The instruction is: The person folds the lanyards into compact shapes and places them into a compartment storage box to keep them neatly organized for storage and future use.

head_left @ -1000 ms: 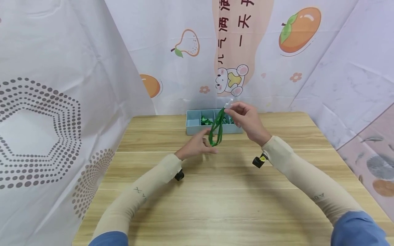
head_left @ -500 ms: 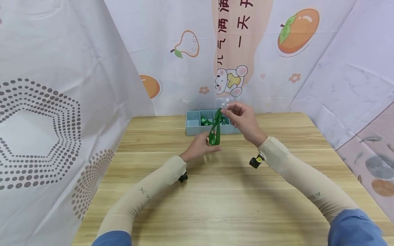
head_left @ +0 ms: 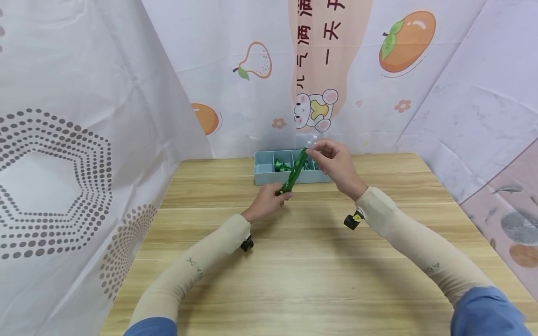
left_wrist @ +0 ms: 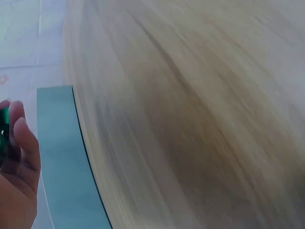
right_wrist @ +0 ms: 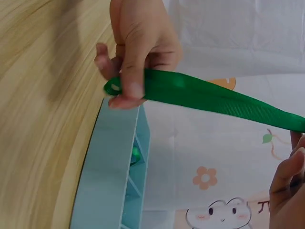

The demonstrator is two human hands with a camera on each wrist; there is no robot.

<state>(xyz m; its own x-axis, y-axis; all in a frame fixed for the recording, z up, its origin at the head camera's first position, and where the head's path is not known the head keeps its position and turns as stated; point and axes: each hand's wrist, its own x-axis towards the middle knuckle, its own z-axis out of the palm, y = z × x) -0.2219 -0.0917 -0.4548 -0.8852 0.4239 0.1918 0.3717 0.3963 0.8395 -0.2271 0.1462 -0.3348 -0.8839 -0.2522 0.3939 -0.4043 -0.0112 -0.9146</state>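
Now your two hands have drawn the green ribbon [head_left: 293,173] taut: half a second ago it hung between them as a slack loop, and it has since flattened into one straight doubled band, which suggests the fold is being set. Your left hand [head_left: 267,201] pinches the lower folded end between thumb and fingers, low and nearer to you; your right hand [head_left: 333,163] pinches the upper end, higher and farther out. The ribbon runs slantwise between them, above the worktop [head_left: 302,261]. Just beyond both hands sits one pale blue divided tray [head_left: 262,173], with more green ribbon pieces in its compartments, too small to count. One ribbon, one tray, two hands busy.
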